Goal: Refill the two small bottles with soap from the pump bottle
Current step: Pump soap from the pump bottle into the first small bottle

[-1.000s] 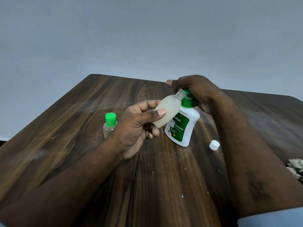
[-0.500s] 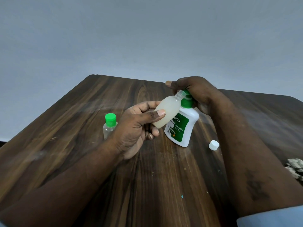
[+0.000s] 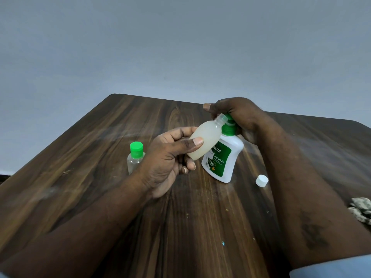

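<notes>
My left hand (image 3: 170,157) grips the uncapped small bottle (image 3: 203,142) around its lower half, thumb across the near side and fingers curled behind, holding it tilted above the middle of the table (image 3: 200,227) with its open neck raised toward the pump. The bottle is translucent and filled almost to the shoulder with cloudy, pale whitish soap. Its loose white cap (image 3: 261,180) lies on the wood nearer the right edge, close beside my right forearm. A crumpled grey cloth (image 3: 361,209) sits right at the right edge. Left of my left hand, partly hidden behind it, the second small bottle (image 3: 135,158) stands upright toward the left edge, clear, closed with a green cap, and apparently empty. Just behind the tilted bottle stands the white pump bottle (image 3: 224,157), touching the table and leaning slightly; its green label reads "ettol", "ORIGINAL" and "99.99", with the first letter hidden by the bottle I hold. Its contents cannot be seen through the white plastic. My right hand (image 3: 239,113) is closed over the green pump head, with the nozzle meeting the small bottle's mouth.
</notes>
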Demonstrator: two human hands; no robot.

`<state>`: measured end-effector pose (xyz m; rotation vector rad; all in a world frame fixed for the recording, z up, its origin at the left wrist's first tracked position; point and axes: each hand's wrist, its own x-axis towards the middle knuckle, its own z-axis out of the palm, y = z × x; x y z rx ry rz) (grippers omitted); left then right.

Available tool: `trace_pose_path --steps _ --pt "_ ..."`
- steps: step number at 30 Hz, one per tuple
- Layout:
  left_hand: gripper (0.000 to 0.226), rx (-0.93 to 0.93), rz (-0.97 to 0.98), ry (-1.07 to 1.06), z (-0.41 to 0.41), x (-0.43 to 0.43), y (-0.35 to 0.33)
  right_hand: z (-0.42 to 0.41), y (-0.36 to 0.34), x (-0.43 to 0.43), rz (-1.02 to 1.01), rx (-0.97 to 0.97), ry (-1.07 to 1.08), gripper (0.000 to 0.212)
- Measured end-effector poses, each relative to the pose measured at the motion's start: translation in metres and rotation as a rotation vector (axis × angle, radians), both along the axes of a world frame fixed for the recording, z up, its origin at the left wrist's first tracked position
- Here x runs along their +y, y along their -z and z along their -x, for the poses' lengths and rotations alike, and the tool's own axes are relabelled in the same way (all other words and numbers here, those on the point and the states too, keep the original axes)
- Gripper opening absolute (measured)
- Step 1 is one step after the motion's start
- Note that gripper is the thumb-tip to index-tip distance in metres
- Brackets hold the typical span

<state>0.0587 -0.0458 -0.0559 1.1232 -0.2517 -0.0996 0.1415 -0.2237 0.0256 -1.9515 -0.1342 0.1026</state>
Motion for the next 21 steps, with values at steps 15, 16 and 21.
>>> trace_pose_path --steps 15,16,21 --pt "0.042 -0.003 -0.002 -0.002 -0.0019 0.0013 0.0005 -0.0010 -0.0029 0.0000 0.005 0.002 0.010 0.033" --pt "0.041 -0.002 -0.004 -0.001 -0.0016 0.0009 0.0004 -0.0009 -0.0021 -0.0003 0.000 0.012 0.007 0.032" --pt "0.040 -0.004 -0.008 -0.003 -0.0009 0.0006 0.0010 -0.0011 -0.0011 -0.0009 -0.003 0.024 -0.006 0.033"
